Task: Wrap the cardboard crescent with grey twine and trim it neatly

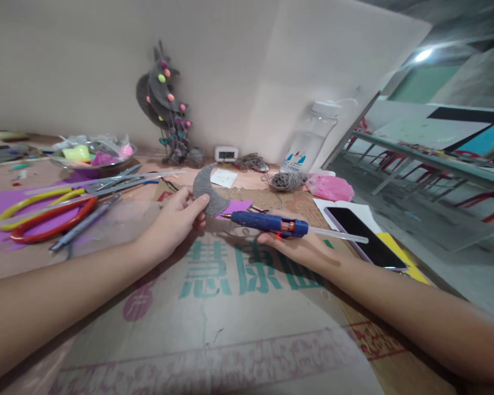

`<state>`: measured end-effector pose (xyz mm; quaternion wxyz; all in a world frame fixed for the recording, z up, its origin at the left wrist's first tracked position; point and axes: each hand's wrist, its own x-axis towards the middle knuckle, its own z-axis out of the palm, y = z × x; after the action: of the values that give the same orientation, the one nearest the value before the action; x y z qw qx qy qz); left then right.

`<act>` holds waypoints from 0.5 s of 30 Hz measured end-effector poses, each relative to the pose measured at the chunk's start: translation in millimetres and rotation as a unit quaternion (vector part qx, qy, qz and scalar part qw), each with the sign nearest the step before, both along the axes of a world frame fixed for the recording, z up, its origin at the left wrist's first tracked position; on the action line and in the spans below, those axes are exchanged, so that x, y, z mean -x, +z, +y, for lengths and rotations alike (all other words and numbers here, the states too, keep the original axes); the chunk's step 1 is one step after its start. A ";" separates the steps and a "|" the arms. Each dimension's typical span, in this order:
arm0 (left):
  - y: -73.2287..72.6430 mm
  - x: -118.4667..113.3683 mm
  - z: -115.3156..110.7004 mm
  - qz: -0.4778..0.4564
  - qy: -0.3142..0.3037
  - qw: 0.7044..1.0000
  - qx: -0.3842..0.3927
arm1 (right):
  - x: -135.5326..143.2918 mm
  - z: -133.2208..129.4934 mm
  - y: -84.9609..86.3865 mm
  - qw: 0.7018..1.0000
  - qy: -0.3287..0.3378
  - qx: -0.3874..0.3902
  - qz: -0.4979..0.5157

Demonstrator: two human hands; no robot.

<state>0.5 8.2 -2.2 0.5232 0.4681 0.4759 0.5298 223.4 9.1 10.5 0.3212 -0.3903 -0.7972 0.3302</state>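
Between thumb and fingers, my left hand [185, 213] pinches a grey crescent [209, 189] that looks wrapped in yarn. My right hand [290, 241] is closed around a blue hot glue gun [263, 221]; a clear glue stick [341, 235] sticks out of its back end and a red light glows on it. The gun's nozzle points left, close to the crescent's lower tip; whether they touch I cannot tell. Below both hands lies a printed cardboard sheet [214, 329]. A purple paper piece [237, 207] shows behind the gun.
Yellow- and red-handled scissors [53, 219] and a pen [84, 224] lie left. Behind stand a bowl [93, 164], a decorated grey moon ornament [160, 104], a small clock [226, 153], grey yarn [287, 181] and a water bottle [308, 140]. A phone [366, 237] lies right.
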 end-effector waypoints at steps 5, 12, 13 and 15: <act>3.1 -1.6 -0.7 -0.002 -0.004 1.000 0.005 | -0.1 -0.1 -3.1 0.999 -0.011 -0.036 -0.019; -0.7 -0.3 0.6 0.012 -0.009 1.000 -0.023 | 0.0 0.9 -2.9 0.996 -0.032 -0.060 -0.062; -1.2 -0.1 0.7 0.011 -0.010 1.000 -0.024 | 0.1 1.1 -2.8 0.996 -0.034 -0.059 -0.064; -1.8 0.3 0.8 0.009 -0.014 1.000 -0.025 | -0.1 1.5 -2.4 0.996 -0.036 -0.054 -0.066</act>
<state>0.1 9.0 -3.9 0.5145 0.4922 0.4604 0.5302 223.5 10.6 8.2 0.3000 -0.4221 -0.8186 0.2484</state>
